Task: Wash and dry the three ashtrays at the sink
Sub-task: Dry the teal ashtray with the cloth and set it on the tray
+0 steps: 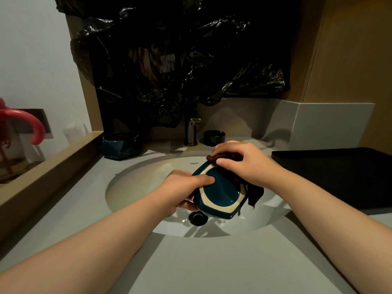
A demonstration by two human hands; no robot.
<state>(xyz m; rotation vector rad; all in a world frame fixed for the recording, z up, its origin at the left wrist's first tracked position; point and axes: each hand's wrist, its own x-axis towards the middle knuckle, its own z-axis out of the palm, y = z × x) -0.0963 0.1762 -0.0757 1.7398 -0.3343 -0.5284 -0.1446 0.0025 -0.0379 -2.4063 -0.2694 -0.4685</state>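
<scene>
Ashtray (pixel 220 193) sat clasped in the left hand (pixel 182 187) grip over the sink (pixel 137 187), right hand (pixel 244 162) pinching a cloth (pixel 254 194) at its far rim.

Black plastic sheet (pixel 169 60) hangs crumpled; below it a grey counter (pixel 212 262); left of it white wall (pixel 31 49); right of it wood panelling (pixel 350 60).
</scene>
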